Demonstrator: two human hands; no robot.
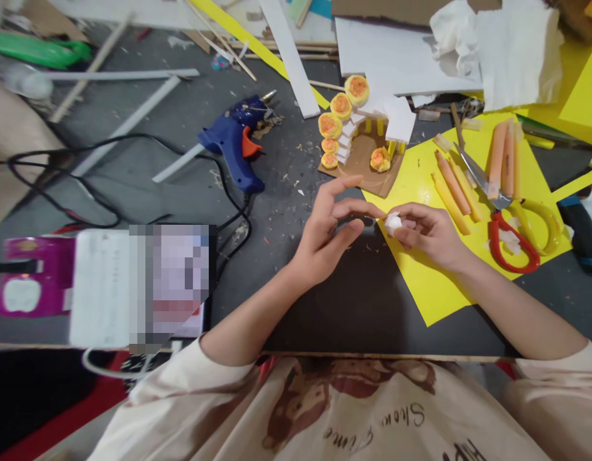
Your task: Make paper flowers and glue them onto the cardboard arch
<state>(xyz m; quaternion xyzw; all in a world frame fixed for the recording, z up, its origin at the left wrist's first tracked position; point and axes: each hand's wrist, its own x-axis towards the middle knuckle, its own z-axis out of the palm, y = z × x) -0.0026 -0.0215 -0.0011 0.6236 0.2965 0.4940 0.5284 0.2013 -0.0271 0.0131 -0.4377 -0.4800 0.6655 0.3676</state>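
Observation:
My right hand [427, 232] is curled around a small white crumpled lump [393, 223], pinched at its fingertips over the edge of a yellow paper sheet [434, 288]. My left hand [330, 225] hovers just left of it, fingers apart and slightly bent, the fingertips almost touching the lump. Behind the hands stands a small craft model [360, 137] on a brown card base, with white steps and orange-yellow paper flowers.
A blue glue gun [235, 141] with a black cable lies at the left centre. Red-handled scissors [507, 237], yellow-handled scissors [540, 218] and rolled orange paper sticks [497, 160] lie on the yellow sheet. White foam strips, crumpled tissue [497, 45] and scraps crowd the back. A pink pack [31, 275] lies left.

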